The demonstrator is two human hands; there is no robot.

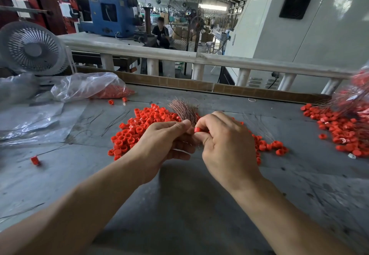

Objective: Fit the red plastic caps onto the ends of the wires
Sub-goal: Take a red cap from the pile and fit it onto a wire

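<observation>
Between the two hands, just above the grey table (179, 205), a single red cap (197, 129) is being pinched by the thumb and forefinger of the right hand (225, 145), whose other fingers are being kept curled beneath. A bundle of thin coppery wires (184, 111) is being gripped by the left hand (161, 147), with the fingers curled round its lower part and the thumb pressed near the cap; the wire tips are fanning out above both hands. Whether the cap is already being touched by a wire end cannot be told.

Behind and beside the hands, a loose heap of red caps (139, 127) is being left spread on the table. Farther right, a second heap of caps (339, 133) is lying mixed with wires. At the far left, a clear plastic bag (87, 87) with more red caps inside is lying beside a white fan (32, 49). One stray cap (35, 160) is lying near the left edge.
</observation>
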